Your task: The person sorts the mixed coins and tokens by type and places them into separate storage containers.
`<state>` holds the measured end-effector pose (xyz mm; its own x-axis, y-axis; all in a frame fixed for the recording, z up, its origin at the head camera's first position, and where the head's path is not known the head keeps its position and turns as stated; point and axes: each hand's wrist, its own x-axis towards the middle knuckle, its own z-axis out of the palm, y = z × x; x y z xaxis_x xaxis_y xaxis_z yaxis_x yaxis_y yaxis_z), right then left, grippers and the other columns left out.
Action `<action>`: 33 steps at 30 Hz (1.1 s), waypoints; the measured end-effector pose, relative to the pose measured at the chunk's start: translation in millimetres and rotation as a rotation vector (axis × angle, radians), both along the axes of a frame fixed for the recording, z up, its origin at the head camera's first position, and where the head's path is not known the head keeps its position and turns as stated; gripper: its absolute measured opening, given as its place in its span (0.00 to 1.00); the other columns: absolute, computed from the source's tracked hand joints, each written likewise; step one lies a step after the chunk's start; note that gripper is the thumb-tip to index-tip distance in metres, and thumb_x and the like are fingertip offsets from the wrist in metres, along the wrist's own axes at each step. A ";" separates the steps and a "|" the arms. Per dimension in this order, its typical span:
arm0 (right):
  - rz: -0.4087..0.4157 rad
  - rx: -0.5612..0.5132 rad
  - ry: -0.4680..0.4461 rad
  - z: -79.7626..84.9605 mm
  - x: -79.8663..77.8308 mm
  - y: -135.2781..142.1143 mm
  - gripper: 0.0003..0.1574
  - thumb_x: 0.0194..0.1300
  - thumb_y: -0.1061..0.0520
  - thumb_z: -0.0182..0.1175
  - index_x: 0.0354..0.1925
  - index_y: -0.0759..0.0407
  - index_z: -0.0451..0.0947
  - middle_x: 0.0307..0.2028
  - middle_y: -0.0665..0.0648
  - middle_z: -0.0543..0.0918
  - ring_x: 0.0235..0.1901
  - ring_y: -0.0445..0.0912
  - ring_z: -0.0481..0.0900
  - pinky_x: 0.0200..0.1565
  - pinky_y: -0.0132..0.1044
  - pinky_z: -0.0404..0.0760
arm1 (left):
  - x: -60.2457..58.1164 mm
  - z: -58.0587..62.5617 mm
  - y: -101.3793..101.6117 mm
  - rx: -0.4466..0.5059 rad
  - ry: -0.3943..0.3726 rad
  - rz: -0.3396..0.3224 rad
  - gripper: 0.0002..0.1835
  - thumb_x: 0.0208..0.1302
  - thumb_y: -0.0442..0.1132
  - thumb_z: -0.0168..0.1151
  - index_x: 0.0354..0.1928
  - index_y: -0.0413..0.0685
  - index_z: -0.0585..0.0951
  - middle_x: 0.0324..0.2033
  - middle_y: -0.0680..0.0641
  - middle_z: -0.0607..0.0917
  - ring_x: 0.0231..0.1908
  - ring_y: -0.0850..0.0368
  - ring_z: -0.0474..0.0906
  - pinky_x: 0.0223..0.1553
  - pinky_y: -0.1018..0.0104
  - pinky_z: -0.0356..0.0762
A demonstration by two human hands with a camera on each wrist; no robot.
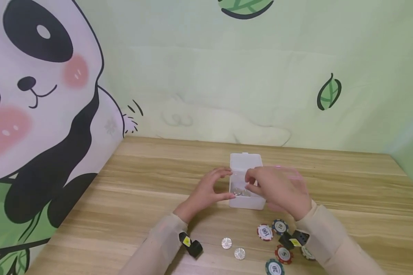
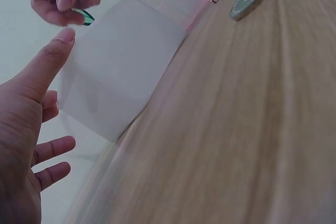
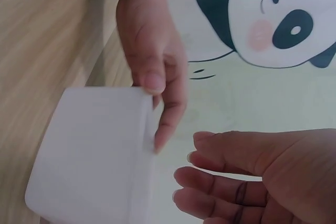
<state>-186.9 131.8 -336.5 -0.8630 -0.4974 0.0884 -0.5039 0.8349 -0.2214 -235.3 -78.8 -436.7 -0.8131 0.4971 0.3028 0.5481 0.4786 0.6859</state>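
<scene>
A white plastic box stands on the wooden table with its lid raised at the far side. Silver coins lie inside it. At the box's left side my left hand holds it, thumb by the near corner and fingers farther back. My right hand is over the box's right side, fingers bent and slightly apart, with nothing showing between them in the right wrist view. Two more silver coins lie on the table in front of the box.
Right of the white box, a transparent pink box is partly hidden by my right hand. Several poker chips lie near my right wrist, one partly under the sleeve. A printed panda backdrop rises behind the table.
</scene>
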 end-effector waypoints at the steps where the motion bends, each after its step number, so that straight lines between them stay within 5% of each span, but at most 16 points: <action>1: 0.006 0.001 0.020 0.2 2.9 0.2 0.06 0.64 0.53 0.63 0.35 0.53 0.81 0.29 0.46 0.84 0.28 0.36 0.75 0.33 0.30 0.77 | -0.3 -0.4 -0.1 -0.002 0.002 0.001 0.35 0.50 0.49 0.74 0.61 0.48 0.74 0.65 0.48 0.73 0.61 0.48 0.72 0.63 0.50 0.70; 6: 0.043 0.008 0.125 0.0 17.7 0.8 0.05 0.60 0.51 0.66 0.32 0.50 0.81 0.24 0.42 0.79 0.24 0.35 0.70 0.28 0.26 0.69 | -1.3 -2.8 -0.2 -0.009 0.024 0.005 0.35 0.50 0.49 0.74 0.61 0.48 0.74 0.65 0.49 0.73 0.60 0.50 0.73 0.62 0.52 0.72; 13: 0.064 -0.116 0.012 -7.9 38.0 -1.1 0.05 0.60 0.56 0.65 0.33 0.55 0.79 0.28 0.46 0.81 0.25 0.36 0.74 0.27 0.25 0.72 | -1.5 -2.8 -0.5 0.011 0.025 0.006 0.36 0.49 0.47 0.75 0.61 0.48 0.74 0.65 0.49 0.73 0.61 0.49 0.72 0.63 0.50 0.70; 33: 0.194 -0.100 -0.052 -60.7 82.0 -7.4 0.08 0.57 0.51 0.67 0.33 0.51 0.80 0.31 0.44 0.79 0.28 0.32 0.73 0.30 0.27 0.76 | -1.2 -1.5 -0.4 -0.018 0.022 0.003 0.37 0.50 0.50 0.74 0.62 0.49 0.73 0.66 0.50 0.72 0.61 0.50 0.73 0.64 0.53 0.70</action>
<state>-104.9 124.3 -397.3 -0.7566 -0.6457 0.1030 -0.6387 0.6960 -0.3282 -236.5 -79.2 -438.3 -0.8080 0.5002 0.3115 0.5613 0.4923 0.6653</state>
